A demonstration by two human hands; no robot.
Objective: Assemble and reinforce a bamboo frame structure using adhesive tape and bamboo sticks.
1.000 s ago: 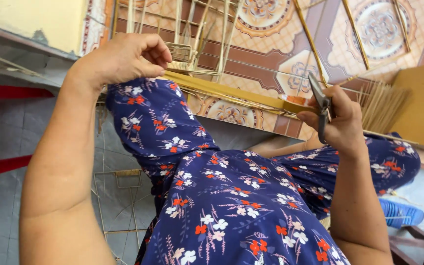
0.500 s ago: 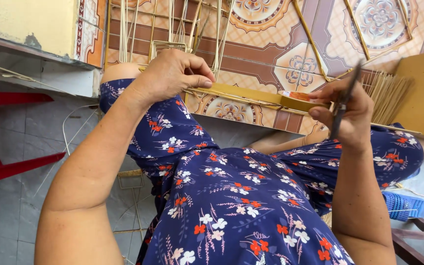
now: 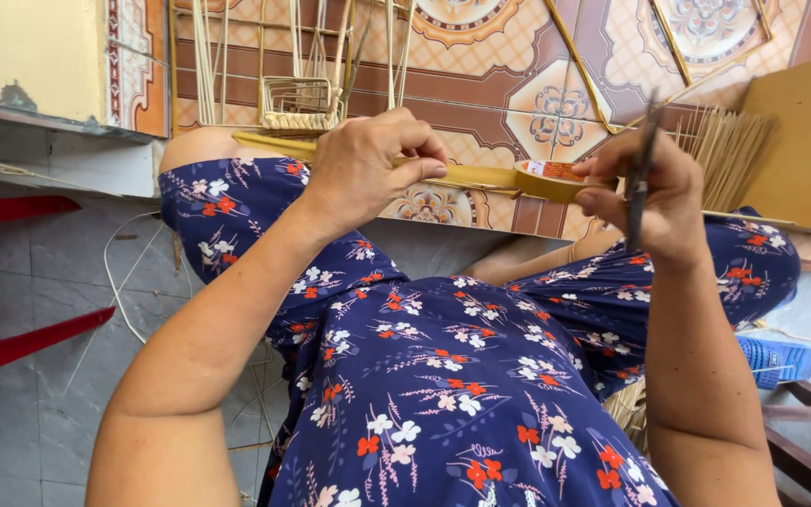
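Since half a second ago the left hand (image 3: 368,169) has come in toward the right hand (image 3: 654,202), shortening the stretch of yellowish tape (image 3: 466,176) pulled taut between them. The left fingers are closed, pinching the tape's free end above the flowered lap (image 3: 443,376). The right hand is curled shut around the tape roll (image 3: 546,178) and dark scissors (image 3: 638,174), near the small wicker frame (image 3: 298,103) on the tiled floor (image 3: 518,56)

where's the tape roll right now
In the head view, right of centre: the tape roll sits against the right hand, its strip pulled leftward by the left hand.
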